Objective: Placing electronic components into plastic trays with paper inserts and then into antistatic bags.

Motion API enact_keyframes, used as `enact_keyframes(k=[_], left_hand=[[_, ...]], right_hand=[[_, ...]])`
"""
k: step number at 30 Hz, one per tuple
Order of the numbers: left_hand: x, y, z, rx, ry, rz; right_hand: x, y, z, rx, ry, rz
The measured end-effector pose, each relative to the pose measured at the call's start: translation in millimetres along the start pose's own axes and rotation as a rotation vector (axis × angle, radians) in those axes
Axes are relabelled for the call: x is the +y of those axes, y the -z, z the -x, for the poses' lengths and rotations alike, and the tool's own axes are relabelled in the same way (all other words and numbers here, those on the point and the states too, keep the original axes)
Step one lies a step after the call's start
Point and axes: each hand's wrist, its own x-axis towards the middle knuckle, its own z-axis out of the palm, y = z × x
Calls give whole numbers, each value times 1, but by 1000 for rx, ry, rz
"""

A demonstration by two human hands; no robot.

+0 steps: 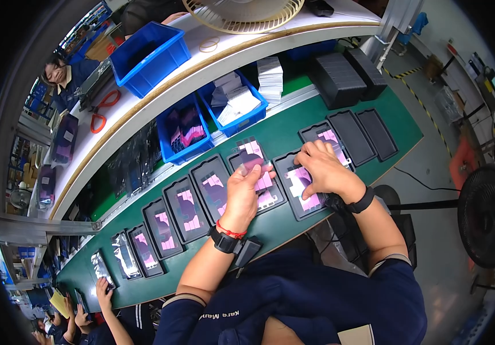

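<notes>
My left hand (243, 192) is closed on a few thin pink and purple sheets (249, 148), its thumb lying on top of them. Below them is a shallow black tray (278, 202) with more pink pieces. To the right, my right hand (326, 171) reaches over another black tray (300, 213), thumb and fingers bent and apart, fingertips at the pink and purple sheet (298, 179) lying in it. The palm hides part of that sheet. Behind this hand, a further tray (307, 133) also has a pink sheet in it.
Several black trays with pink sheets line the green table (201, 270) leftward. Empty trays (351, 138) and black tray stacks (337, 80) stand right. Blue bins hold pink sheets (187, 129) and white cards (239, 109) behind. A co-worker's hand (104, 290) touches a silvery packet (99, 265).
</notes>
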Motion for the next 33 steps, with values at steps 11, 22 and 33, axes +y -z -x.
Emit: enact_keyframes(k=[11, 22, 33], left_hand=[[1, -2, 3, 7, 10, 3], [7, -4, 4, -20, -31, 1], [-39, -71, -4, -341, -39, -245]], right_hand=[[0, 1, -3, -178, 9, -178], [97, 78, 32, 411, -419, -923], [19, 13, 23, 412, -208, -823]])
